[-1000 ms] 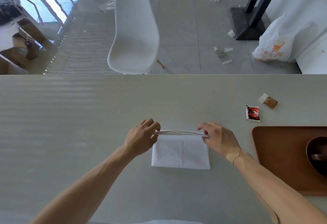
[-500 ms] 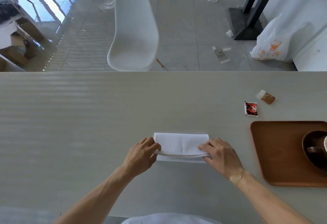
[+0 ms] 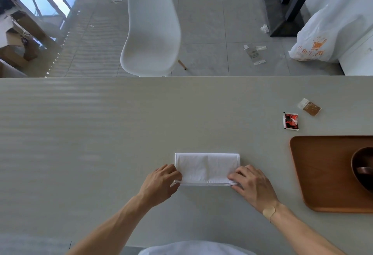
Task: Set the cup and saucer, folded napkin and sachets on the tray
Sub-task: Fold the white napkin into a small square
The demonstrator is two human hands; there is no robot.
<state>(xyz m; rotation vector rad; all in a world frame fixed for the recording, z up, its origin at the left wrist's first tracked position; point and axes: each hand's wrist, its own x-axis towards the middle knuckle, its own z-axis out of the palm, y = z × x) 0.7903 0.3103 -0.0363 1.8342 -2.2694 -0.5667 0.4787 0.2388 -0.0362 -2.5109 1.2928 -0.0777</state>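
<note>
Head cam: left hand [image 3: 159, 184] and right hand [image 3: 253, 186] pinch the folded napkin's [image 3: 205, 167] near corners on the table [image 3: 80, 143], probably squaring the fold; sachets [image 3: 290, 121] and wooden tray [image 3: 321, 170] wait farther right.

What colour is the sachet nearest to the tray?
The sachet is red and black with white marking, seen in the head view.

Single head view, looking steeply down and forward over table [image 3: 101, 133], near; floor beyond.
</note>
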